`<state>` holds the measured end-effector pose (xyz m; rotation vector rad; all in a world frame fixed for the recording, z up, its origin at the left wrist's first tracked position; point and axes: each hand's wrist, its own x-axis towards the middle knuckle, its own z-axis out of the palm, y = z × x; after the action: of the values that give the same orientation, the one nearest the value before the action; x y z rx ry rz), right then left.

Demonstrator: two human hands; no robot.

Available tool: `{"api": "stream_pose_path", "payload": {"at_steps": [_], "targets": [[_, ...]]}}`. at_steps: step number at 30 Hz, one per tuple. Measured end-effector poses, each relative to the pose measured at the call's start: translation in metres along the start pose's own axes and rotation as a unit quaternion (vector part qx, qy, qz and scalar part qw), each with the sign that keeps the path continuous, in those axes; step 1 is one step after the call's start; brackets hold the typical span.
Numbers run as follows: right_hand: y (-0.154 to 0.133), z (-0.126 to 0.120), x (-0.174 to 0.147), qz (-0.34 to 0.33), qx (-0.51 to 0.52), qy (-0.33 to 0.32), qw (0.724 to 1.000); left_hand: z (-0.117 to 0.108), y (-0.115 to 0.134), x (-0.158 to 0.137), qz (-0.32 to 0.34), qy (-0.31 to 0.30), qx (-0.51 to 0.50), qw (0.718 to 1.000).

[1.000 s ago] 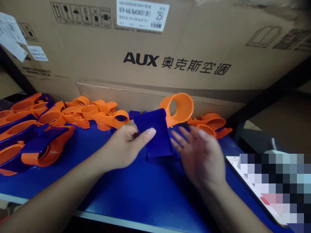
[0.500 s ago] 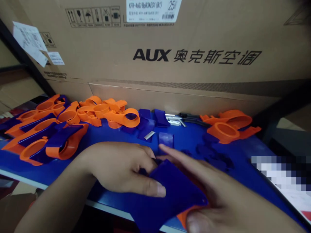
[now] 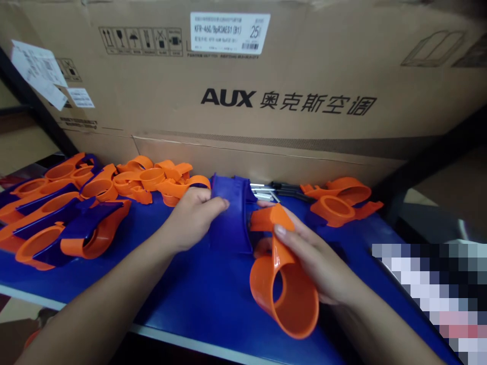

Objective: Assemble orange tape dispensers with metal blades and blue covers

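Observation:
My left hand (image 3: 196, 215) grips a curved blue plastic plate (image 3: 230, 228) by its left edge, thumb on top. In my right hand (image 3: 304, 248) is an orange tape dispenser body (image 3: 292, 304), its wide ring hanging down toward me and its narrow end turned toward the plate. The thumb presses on the orange neck; some fingers are hidden behind it. Plate and orange body lie side by side above the blue shelf (image 3: 182, 299); whether they touch I cannot tell.
Tape dispensers of orange with blue plates (image 3: 79, 230) crowd the left. Loose orange bodies (image 3: 152, 177) lie at the back, others (image 3: 335, 208) at the right. Thin metal strips (image 3: 262, 192) and a black-handled tool (image 3: 291, 190) rest before a big cardboard box (image 3: 152, 106).
Both hands have moved forward and up, away from the shelf's front edge. The blue plate, previously over the orange body, is now beside it, and the orange ring shows fully.

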<state>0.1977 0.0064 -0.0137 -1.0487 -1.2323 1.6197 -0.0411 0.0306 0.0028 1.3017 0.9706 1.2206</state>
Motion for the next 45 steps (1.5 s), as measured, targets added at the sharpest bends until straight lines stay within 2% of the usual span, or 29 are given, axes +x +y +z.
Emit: {"api": "stream_pose_path", "payload": {"at_steps": [3,5,10,15,18,25,29,39,45], "targets": [[0.004,0.002,0.006,0.007,0.089,0.022,0.996,0.014,-0.009,0.001,-0.039,0.043,-0.084,0.995],[0.006,0.004,0.008,-0.003,0.120,0.023,0.993,0.023,-0.013,-0.001,-0.038,0.053,-0.082,0.994],[0.008,0.005,0.008,-0.034,0.131,0.015,0.991,0.035,-0.021,-0.007,0.058,0.017,0.053,0.997],[0.009,0.003,0.007,-0.092,0.101,0.032,0.990,0.039,-0.033,-0.012,0.080,0.025,0.163,0.983],[0.009,0.003,0.006,-0.123,0.077,0.042,0.989,0.041,-0.036,-0.016,0.108,0.003,0.197,0.974],[0.012,0.002,0.002,-0.157,0.101,0.013,0.982,0.044,-0.028,-0.025,0.109,-0.054,0.205,0.971],[0.018,-0.002,-0.001,-0.180,0.115,0.001,0.977,0.045,-0.021,-0.028,0.104,-0.061,0.187,0.975],[0.018,-0.004,-0.005,-0.207,0.070,0.059,0.974,0.048,-0.015,-0.035,0.130,-0.072,0.182,0.972],[0.014,0.001,-0.004,-0.220,0.072,0.048,0.972,0.047,-0.014,-0.037,0.119,-0.082,0.192,0.971]]}}
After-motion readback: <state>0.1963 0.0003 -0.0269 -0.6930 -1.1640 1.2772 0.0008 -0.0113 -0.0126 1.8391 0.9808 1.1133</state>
